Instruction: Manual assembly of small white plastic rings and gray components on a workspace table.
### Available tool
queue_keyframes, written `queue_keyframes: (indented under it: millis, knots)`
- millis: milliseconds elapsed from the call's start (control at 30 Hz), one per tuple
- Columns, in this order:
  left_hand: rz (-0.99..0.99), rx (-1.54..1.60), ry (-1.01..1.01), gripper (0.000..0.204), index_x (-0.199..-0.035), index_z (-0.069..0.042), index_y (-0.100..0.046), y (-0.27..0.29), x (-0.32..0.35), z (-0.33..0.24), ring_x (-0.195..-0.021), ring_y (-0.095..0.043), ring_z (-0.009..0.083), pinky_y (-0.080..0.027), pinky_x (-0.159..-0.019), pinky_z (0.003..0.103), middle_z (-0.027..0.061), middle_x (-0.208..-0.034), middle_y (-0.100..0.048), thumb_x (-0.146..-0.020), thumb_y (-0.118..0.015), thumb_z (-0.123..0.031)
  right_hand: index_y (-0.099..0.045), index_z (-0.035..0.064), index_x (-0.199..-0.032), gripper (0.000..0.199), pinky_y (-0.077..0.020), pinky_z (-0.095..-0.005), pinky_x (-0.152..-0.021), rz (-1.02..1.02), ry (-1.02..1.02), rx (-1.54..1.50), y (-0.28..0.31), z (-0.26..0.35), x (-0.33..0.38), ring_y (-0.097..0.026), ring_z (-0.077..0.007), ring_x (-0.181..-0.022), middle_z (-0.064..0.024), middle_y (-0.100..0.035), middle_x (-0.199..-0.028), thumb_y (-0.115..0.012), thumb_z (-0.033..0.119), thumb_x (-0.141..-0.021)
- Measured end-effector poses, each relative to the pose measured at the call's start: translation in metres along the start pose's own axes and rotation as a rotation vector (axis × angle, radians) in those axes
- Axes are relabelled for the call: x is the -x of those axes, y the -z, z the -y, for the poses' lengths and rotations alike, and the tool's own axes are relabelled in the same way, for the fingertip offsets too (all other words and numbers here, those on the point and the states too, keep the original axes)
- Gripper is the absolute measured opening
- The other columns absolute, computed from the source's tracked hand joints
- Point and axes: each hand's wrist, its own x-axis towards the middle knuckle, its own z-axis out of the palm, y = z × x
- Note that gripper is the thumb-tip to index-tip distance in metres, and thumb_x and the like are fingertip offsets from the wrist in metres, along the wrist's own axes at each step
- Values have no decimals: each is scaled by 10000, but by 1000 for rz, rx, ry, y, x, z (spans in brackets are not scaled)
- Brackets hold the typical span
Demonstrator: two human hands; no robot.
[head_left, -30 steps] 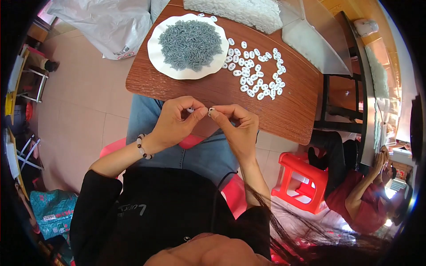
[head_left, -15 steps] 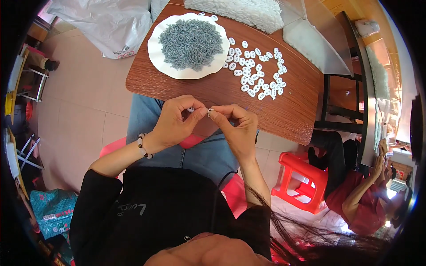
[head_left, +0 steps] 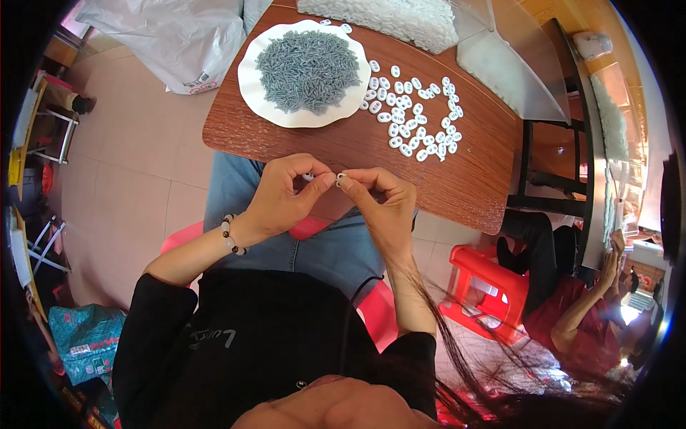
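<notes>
Item: white bead (head_left: 341, 175), a tiny oval piece, pinched at the fingertips of both hands.
Location: in the air above the lap, just off the near edge of the surface (head_left: 343, 143), between the two hands.
Left hand (head_left: 286, 196): closed narrow, thumb and forefinger tips meeting at the bead; a second white speck (head_left: 308, 176) shows by its fingers, too small to tell.
Right hand (head_left: 382, 200): closed narrow, fingertips pinching the bead from the right.
Handling: judged very light, hard and smooth, likely slippery; best taken by its edges with fingertips only.
Axis: too small to tell; the pinch line runs left to right.
Stock: loose white beads (head_left: 418, 118) scattered far right on the surface.
Plate (head_left: 250, 79): white, far left, heaped with grey pins (head_left: 307, 68).
Bag (head_left: 400, 18): clear, of white pieces, at the far edge.
</notes>
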Motion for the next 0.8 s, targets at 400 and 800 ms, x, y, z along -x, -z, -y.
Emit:
queue_keyframes:
  millis: [400, 800]
  knots:
    - [3, -55, -35, 137, -844, 4, -652, 0, -1, 3, -681, -506, 57, -379, -569, 215, 11, -742, -597, -878, -656, -129, -705, -23, -936, 113, -460, -185, -686, 20, -2, 37, 1, -1, 0, -599, -50, -749, -33, -695, -836, -698, 32, -837]
    - [95, 154, 93, 295, -908, 6, -673, 4, -3, 2, -645, -484, 33, -378, -556, 188, -18, -733, -586, -972, -552, -255, -689, -32, -971, 138, -479, -189, -710, 17, -19, -92, 3, 2, -3, -628, -68, -775, -47, -701, -858, -687, 44, -856]
